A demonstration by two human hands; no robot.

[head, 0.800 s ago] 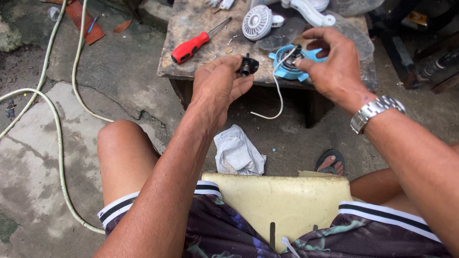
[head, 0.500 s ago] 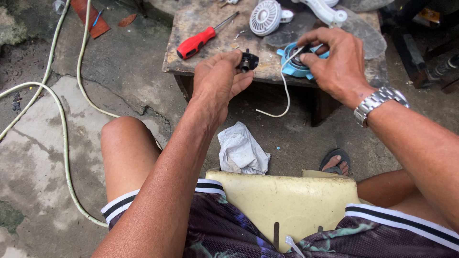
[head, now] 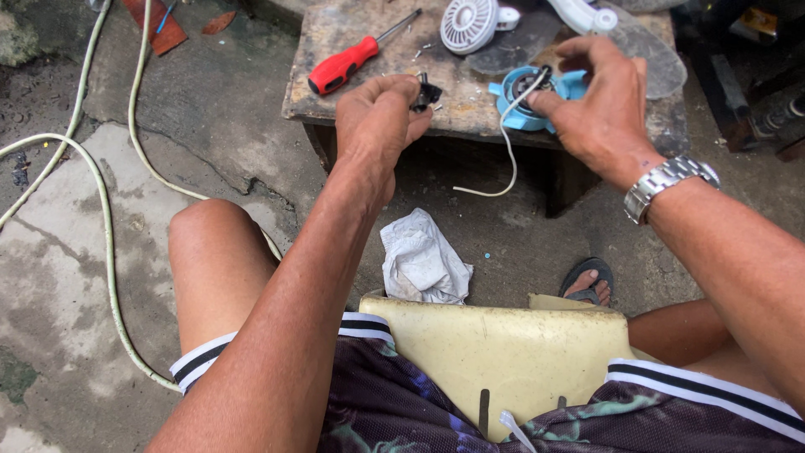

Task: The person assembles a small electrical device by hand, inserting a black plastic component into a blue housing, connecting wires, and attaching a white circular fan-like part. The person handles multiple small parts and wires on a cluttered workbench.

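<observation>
My left hand pinches a small black part above the front edge of a low wooden bench. My right hand, with a metal watch on the wrist, grips a round blue motor housing resting on the bench. A thin white wire runs from the housing and hangs down over the bench's front edge. A red-handled screwdriver lies on the bench to the left of my left hand.
A white round fan grille and grey fan blades lie at the bench's back. A crumpled grey rag is on the ground between my knees. A pale yellow seat is under me. White hoses cross the concrete at left.
My right hand has shifted slightly on the blue housing and the white wire has swung a little. My left hand still holds the black part in the same spot.
</observation>
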